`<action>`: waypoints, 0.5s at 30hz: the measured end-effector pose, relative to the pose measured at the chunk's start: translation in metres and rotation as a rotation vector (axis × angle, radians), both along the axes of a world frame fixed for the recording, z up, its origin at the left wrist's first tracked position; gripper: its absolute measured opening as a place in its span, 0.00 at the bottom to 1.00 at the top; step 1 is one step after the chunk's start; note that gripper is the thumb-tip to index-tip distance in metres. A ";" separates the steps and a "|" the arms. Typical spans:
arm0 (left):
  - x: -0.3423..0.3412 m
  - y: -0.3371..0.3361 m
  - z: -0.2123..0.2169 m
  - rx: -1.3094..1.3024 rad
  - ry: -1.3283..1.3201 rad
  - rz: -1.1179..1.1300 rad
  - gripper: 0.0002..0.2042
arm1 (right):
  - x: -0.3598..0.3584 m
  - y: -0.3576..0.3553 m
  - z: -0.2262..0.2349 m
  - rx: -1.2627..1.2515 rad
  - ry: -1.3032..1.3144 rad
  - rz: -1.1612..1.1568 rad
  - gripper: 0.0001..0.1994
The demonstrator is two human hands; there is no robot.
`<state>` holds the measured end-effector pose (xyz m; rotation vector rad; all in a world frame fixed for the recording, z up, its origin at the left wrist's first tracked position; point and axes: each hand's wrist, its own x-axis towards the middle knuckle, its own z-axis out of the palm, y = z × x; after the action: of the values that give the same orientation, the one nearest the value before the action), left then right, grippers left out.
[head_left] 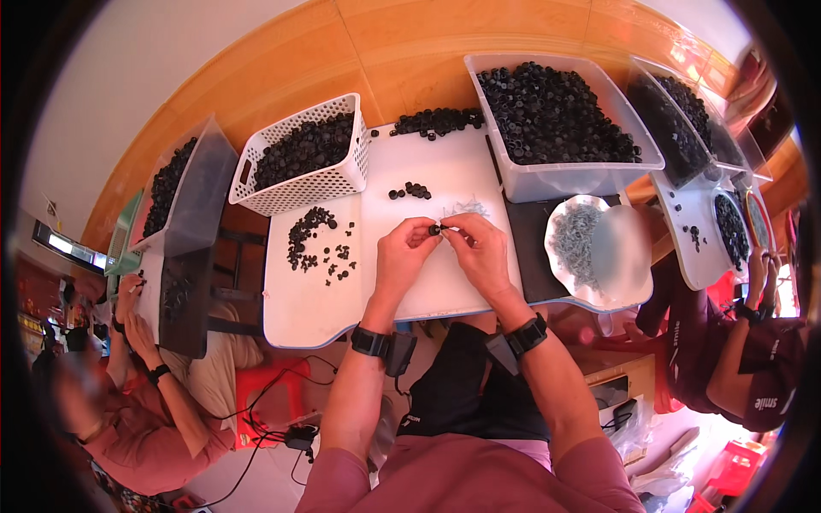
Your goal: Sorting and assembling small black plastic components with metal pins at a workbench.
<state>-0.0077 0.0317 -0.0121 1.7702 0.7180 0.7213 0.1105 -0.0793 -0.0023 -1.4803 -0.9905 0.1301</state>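
Observation:
My left hand (402, 256) and my right hand (481, 252) meet over a white board (299, 303), fingertips pinching one small black round part (434, 229) between them. Whether the right fingers also hold a thin metal piece I cannot tell. A loose scatter of black parts (318, 244) lies on the board to the left of my hands. A small cluster of black parts (412, 191) sits just beyond them. A few thin metal pieces (466, 207) lie on the board near my right fingers.
A white slotted basket (308, 162) and a clear bin (560, 120), both full of black parts, stand at the back. A white scalloped dish (599, 248) of metal pieces sits at right. Other people sit at left (137, 393) and right (753, 342) with their own bins.

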 end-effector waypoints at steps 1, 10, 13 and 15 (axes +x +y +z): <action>0.000 0.000 0.000 0.007 -0.012 -0.007 0.13 | -0.001 0.000 0.001 -0.013 -0.020 -0.001 0.07; -0.002 0.000 -0.002 0.058 -0.042 -0.007 0.13 | -0.002 0.001 0.002 -0.031 -0.093 0.015 0.06; -0.002 0.000 -0.003 0.045 -0.074 -0.023 0.14 | -0.002 0.002 0.002 -0.029 -0.104 0.028 0.07; -0.002 -0.001 -0.003 0.046 -0.078 -0.030 0.15 | -0.002 0.003 0.001 -0.021 -0.132 0.026 0.07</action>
<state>-0.0093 0.0308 -0.0151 1.7806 0.6254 0.7883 0.1085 -0.0768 -0.0014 -1.5105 -1.1179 0.0621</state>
